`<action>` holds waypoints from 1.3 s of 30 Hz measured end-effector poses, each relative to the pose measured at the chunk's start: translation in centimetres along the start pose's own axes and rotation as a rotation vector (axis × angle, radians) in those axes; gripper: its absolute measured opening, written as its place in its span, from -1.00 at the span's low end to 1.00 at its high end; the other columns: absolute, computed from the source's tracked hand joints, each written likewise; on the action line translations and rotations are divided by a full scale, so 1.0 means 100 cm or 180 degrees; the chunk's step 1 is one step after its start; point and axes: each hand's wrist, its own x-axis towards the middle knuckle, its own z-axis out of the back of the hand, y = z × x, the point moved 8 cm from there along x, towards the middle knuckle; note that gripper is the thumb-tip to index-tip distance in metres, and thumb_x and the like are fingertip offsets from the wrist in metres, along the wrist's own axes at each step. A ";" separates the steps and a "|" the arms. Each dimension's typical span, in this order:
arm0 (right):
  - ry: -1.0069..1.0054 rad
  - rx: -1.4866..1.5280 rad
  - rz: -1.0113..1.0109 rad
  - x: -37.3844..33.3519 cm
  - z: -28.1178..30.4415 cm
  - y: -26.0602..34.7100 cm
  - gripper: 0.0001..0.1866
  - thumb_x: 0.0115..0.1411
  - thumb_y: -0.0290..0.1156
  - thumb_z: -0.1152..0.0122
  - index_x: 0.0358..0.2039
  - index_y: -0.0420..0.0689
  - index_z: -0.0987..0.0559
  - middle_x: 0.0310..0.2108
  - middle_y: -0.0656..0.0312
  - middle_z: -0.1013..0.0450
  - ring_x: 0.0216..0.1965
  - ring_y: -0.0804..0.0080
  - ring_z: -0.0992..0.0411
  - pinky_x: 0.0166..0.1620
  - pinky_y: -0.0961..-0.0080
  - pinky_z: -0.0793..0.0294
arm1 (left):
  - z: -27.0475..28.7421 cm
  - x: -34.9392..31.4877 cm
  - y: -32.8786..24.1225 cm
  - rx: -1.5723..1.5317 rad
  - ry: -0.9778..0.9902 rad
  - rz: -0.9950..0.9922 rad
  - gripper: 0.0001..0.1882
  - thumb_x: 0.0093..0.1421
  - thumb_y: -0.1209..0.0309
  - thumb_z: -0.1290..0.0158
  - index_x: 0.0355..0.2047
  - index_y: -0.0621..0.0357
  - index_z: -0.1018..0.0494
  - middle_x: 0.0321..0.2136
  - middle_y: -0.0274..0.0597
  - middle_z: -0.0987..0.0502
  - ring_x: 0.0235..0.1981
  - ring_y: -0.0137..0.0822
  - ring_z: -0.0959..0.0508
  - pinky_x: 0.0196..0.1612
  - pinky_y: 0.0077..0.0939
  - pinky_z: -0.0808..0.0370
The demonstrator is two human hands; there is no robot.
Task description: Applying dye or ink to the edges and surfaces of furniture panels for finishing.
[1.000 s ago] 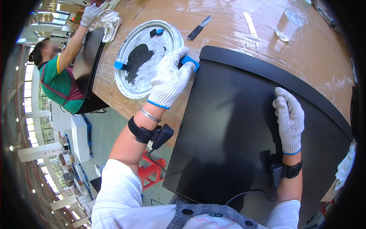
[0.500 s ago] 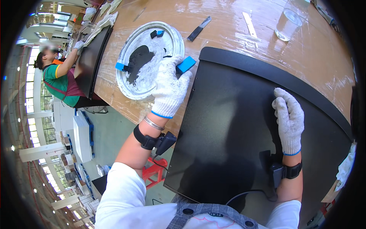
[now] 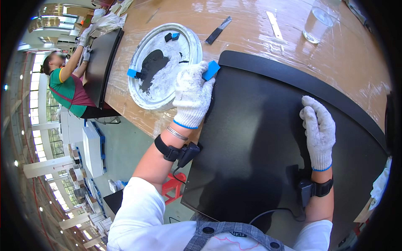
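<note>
My left hand (image 3: pixel 193 94), in a white knit glove, grips a small blue block (image 3: pixel 210 71) between thumb and fingers. The block sits at the upper left corner of a large black panel (image 3: pixel 251 113); whether it touches the panel I cannot tell. My gloved right hand (image 3: pixel 319 131) rests on the panel's right part, fingers stretched out and holding nothing. Left of my left hand lies a round white lid-like tray (image 3: pixel 136 93), smeared with dark paste (image 3: pixel 154 67). Another blue piece with a dark end (image 3: pixel 133 73) lies across its left rim.
Beyond the panel, a dark-handled blade (image 3: pixel 218 31), a pale flat strip (image 3: pixel 274 25) and a glass of water (image 3: pixel 319 24) stand or lie on the film-covered table (image 3: pixel 247 21). Far left, a person (image 3: pixel 69 85) works at another dark panel (image 3: pixel 102 62). A red stand (image 3: pixel 173 186) shows below.
My left hand has shifted slightly right, off the tray toward the panel's corner, and the blue block has turned more upright. My right hand stays put. The other person's arms have moved.
</note>
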 end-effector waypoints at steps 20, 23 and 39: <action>-0.0011 0.0099 0.0046 -0.001 0.002 0.002 -0.79 0.22 -0.52 -0.17 -0.14 -0.25 -0.60 -0.24 0.13 -0.57 -0.27 0.47 -0.54 -0.15 0.56 -0.53 | 0.013 0.050 0.007 -0.0512 0.0214 -0.0188 -0.57 0.09 0.57 -0.09 0.02 0.22 -0.43 -0.16 -0.03 -0.49 -0.09 -0.11 -0.49 0.01 -0.34 -0.42; 0.0000 -0.0131 0.0269 0.000 0.002 0.006 -0.80 0.21 -0.52 -0.17 -0.15 -0.24 -0.60 -0.24 0.12 -0.58 -0.26 0.43 -0.55 -0.13 0.54 -0.52 | 0.002 0.068 -0.001 -0.0526 0.0585 -0.0342 -0.51 0.03 0.62 -0.05 0.04 0.16 -0.43 -0.14 0.02 -0.48 -0.07 -0.04 -0.47 0.05 -0.30 -0.40; -0.0025 -0.0060 0.0278 0.000 0.002 0.003 -0.80 0.19 -0.51 -0.19 -0.17 -0.23 -0.60 -0.24 0.09 -0.58 -0.22 0.34 -0.56 -0.11 0.51 -0.52 | -0.018 0.079 0.004 -0.0001 0.1371 -0.0174 -0.54 0.12 0.54 -0.04 0.08 0.07 -0.43 -0.19 0.01 -0.45 -0.11 -0.04 -0.47 0.02 -0.28 -0.40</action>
